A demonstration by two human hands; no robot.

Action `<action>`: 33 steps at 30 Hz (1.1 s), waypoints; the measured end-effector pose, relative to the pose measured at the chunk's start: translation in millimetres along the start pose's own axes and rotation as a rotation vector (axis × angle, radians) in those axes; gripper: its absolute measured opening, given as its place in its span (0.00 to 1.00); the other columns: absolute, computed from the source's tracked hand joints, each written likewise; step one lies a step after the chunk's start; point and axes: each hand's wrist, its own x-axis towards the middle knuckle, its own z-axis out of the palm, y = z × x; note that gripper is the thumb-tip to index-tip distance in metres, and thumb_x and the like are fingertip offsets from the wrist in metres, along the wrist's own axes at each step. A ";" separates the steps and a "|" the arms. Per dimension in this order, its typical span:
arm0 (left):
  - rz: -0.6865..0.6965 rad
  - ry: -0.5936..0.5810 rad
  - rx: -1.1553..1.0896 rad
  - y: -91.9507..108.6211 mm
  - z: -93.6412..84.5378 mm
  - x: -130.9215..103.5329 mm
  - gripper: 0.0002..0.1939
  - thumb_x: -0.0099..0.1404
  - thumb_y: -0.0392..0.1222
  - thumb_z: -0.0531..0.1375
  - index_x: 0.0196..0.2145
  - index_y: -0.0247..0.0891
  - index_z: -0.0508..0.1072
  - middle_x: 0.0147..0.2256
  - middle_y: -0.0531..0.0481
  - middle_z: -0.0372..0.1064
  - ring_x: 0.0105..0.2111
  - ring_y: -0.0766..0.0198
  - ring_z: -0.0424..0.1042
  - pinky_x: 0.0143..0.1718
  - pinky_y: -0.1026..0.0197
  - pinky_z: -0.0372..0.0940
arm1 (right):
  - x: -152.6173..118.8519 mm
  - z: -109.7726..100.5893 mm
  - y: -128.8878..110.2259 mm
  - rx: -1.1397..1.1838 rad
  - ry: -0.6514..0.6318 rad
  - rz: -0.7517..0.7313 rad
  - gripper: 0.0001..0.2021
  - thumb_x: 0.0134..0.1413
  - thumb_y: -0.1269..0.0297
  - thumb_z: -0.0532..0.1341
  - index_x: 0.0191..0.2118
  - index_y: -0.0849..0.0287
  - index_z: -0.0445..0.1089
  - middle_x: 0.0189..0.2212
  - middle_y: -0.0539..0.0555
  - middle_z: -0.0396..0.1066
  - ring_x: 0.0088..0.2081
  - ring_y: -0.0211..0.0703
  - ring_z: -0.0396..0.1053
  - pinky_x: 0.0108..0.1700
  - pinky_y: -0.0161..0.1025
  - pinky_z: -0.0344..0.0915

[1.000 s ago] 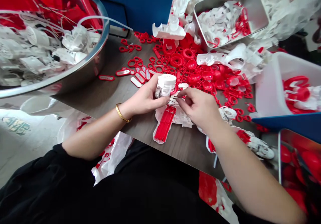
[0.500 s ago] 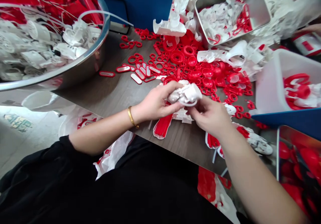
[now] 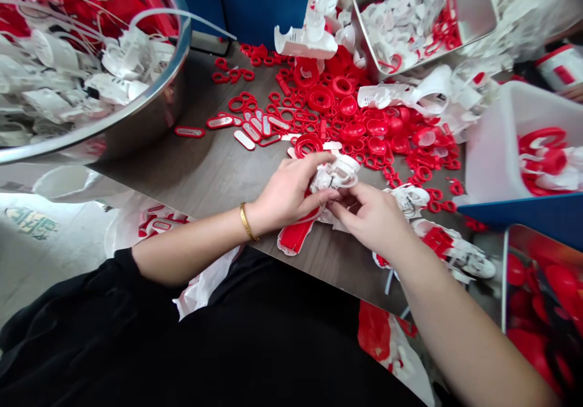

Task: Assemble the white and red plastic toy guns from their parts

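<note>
My left hand is closed around a white plastic assembly with a rounded end and small inner parts, its thumb below and fingers above. From the right, my right hand pinches the lower side of the same assembly; its fingertips meet the left thumb and are partly hidden. Under the hands lies a long red piece with a white edge, its upper end covered. Just right of my right hand rests another white assembly, with a red-and-white housing below it.
Red plastic rings and caps are heaped behind my hands. A large metal bowl of white parts stands left. At the back right is a metal tray; a translucent bin and another metal tray flank the right side.
The white assembly has been turned, so its inner parts now show. My right hand has shifted left and slightly down, its fingertips closer to the left thumb.
</note>
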 end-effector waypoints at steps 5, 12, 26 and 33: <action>0.066 0.084 0.020 -1.9 7.7 -8.9 0.20 0.68 0.50 0.53 0.52 0.35 0.62 0.44 0.44 0.70 0.40 0.60 0.70 0.45 0.57 0.63 | -2.1 0.0 2.9 -0.008 -0.033 0.076 0.08 0.53 0.61 0.60 0.37 0.57 0.73 0.22 0.48 0.72 0.23 0.40 0.68 0.29 0.36 0.62; 0.102 0.083 -0.020 10.3 6.8 -14.9 0.19 0.70 0.49 0.51 0.53 0.37 0.60 0.48 0.43 0.68 0.46 0.59 0.70 0.47 0.58 0.64 | -15.8 -5.1 -4.7 -0.033 -0.047 0.144 0.10 0.54 0.56 0.60 0.35 0.58 0.73 0.23 0.49 0.74 0.25 0.41 0.70 0.29 0.37 0.62; -0.016 -0.162 0.083 55.9 25.9 -29.5 0.20 0.70 0.45 0.51 0.56 0.36 0.58 0.44 0.45 0.71 0.41 0.57 0.70 0.44 0.52 0.63 | -61.9 -26.7 6.2 -0.093 -0.186 0.198 0.08 0.54 0.58 0.59 0.31 0.57 0.71 0.24 0.51 0.74 0.27 0.44 0.71 0.29 0.39 0.65; 0.142 -0.114 0.226 33.5 38.8 -30.0 0.20 0.72 0.44 0.45 0.57 0.32 0.59 0.38 0.45 0.70 0.38 0.59 0.69 0.40 0.58 0.65 | -54.8 -6.5 30.0 0.235 -0.287 0.337 0.10 0.50 0.57 0.62 0.37 0.56 0.71 0.29 0.52 0.74 0.32 0.47 0.72 0.36 0.43 0.67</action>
